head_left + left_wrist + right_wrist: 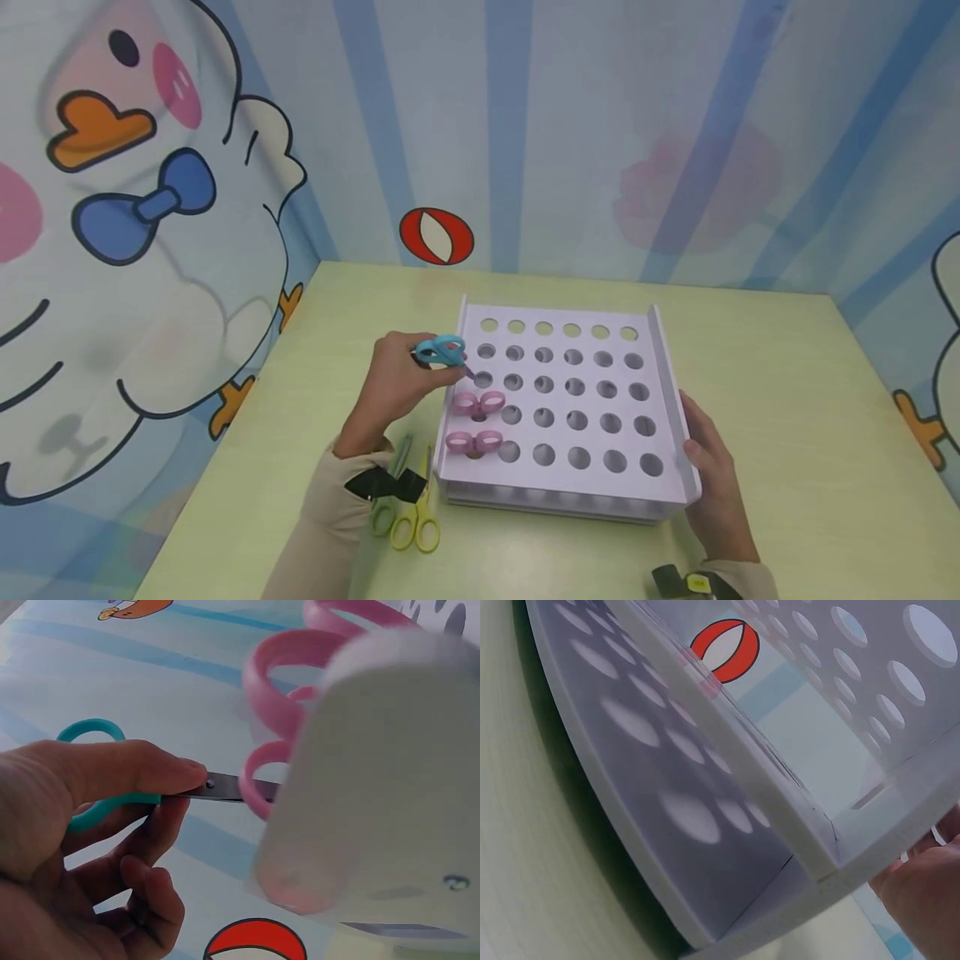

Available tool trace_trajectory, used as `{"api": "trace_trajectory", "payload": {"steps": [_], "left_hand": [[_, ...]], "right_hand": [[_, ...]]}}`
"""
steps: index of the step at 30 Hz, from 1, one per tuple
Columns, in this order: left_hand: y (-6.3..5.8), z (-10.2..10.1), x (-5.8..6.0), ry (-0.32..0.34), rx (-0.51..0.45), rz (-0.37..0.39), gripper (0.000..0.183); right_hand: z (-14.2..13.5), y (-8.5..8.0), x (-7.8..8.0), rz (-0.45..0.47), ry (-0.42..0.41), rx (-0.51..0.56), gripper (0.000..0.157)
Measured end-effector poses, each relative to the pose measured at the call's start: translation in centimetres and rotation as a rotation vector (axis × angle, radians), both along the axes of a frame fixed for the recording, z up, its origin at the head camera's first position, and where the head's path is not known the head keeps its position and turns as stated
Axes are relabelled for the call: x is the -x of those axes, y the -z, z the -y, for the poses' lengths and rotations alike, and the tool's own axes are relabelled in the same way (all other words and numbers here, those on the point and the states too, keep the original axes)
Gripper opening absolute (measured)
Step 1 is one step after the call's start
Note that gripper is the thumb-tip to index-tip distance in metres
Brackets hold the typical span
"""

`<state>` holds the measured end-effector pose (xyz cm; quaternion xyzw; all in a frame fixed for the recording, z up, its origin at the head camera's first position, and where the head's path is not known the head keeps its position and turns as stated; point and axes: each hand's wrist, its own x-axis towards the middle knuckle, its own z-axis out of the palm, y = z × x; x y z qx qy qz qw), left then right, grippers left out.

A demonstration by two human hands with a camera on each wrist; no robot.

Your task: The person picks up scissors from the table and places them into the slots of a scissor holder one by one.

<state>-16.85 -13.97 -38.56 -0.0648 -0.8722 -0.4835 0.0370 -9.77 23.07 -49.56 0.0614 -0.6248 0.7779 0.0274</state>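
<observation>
My left hand (397, 379) pinches a pair of blue-handled scissors (447, 350) between thumb and fingers. Their metal blades (219, 786) point toward a hole near the rack's left edge, third row from the front. The white rack (558, 400) has a top board with rows of round holes. Pink scissors (478, 407) stand in the left column's second hole from the front, and more pink scissors (475, 442) stand in the front hole; only their handles show from above. Against the rack's right side panel (673, 408) rests my right hand (712, 475), its fingers along the outside.
Green scissors (406, 452) and yellow scissors (422, 502) lie on the pale table (795, 400) left of the rack, close under my left wrist. A wall (570, 167) with cartoon prints rises behind the table. Below the rack's holed top is a lower board (630, 780).
</observation>
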Motion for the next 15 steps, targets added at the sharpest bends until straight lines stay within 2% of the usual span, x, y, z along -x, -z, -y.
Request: {"api": "trace_trajectory", "payload": {"steps": [4, 9, 15], "left_hand": [[0.4, -0.4, 0.6, 0.031, 0.017, 0.029, 0.021], [1.0, -0.6, 1.1, 0.062, 0.107, 0.084, 0.022], [1.0, -0.8, 1.5, 0.085, 0.23, 0.076, 0.026]], "right_hand": [[0.0, 0.1, 0.0, -0.008, -0.002, 0.003, 0.051], [0.2, 0.0, 0.0, -0.008, 0.005, 0.002, 0.051], [0.1, -0.1, 0.0, -0.004, 0.005, 0.015, 0.051]]}}
